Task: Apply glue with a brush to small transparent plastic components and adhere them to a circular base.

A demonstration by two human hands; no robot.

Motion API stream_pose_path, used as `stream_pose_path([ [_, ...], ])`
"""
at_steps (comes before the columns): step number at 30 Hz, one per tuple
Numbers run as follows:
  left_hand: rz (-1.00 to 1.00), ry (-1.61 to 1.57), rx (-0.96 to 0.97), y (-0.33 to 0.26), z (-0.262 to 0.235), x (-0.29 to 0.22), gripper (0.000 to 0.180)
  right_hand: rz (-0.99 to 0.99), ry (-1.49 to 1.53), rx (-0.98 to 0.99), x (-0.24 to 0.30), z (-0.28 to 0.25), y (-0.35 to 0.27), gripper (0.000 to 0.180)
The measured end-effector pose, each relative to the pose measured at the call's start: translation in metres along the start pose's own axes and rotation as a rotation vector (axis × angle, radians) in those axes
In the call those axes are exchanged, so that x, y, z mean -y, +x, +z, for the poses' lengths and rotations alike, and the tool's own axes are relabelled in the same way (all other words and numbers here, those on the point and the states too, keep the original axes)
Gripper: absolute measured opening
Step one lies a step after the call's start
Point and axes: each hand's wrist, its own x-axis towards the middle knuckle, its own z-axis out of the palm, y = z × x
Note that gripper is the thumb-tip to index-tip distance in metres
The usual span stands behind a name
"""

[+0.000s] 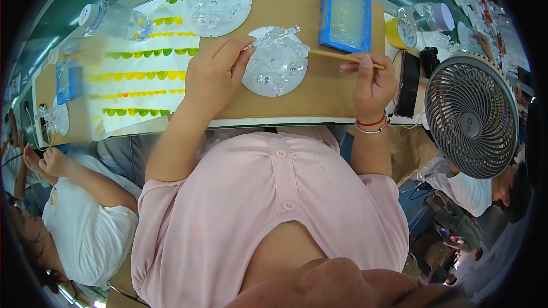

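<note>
My left hand [220,71] pinches the left end of a clear plastic piece [275,36] that spans the top of a round white disc [273,88]. Several clear, glassy parts are set on that disc. From the right, my right hand [371,80] grips a thin wooden stick [337,56] like a brush handle. The stick's left end reaches the edge of the clear parts; its tip is too small to make out. A second white disc [242,5] with clear parts lies farther back, to the left.
White sheets with yellow and green scalloped strips [145,75] lie left. Clear jars [123,21] stand at the back left and right. A blue-rimmed tray [324,20], yellow tape roll [401,33], black phone [408,82] and grey fan [472,120] are right. Another person [85,222] works at left.
</note>
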Motion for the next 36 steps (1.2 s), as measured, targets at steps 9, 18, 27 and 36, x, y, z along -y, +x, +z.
stream_pose_path([
  [9,0.018,0.031,-0.026,-0.002,0.003,0.000,0.016,-0.058,-0.042,0.117,0.000,-0.017,-0.026,0.012],
  [18,-0.061,-0.022,-0.071,-0.007,0.005,-0.005,0.014,-0.177,-0.074,0.093,0.001,-0.020,-0.036,0.009],
  [27,-0.098,0.060,0.003,-0.011,-0.009,-0.012,0.019,-0.226,-0.072,0.068,0.001,-0.018,-0.042,0.007],
  [36,0.003,-0.270,0.516,0.039,-0.028,-0.004,0.088,-0.430,-0.027,0.166,0.002,0.000,-0.046,0.009],
])
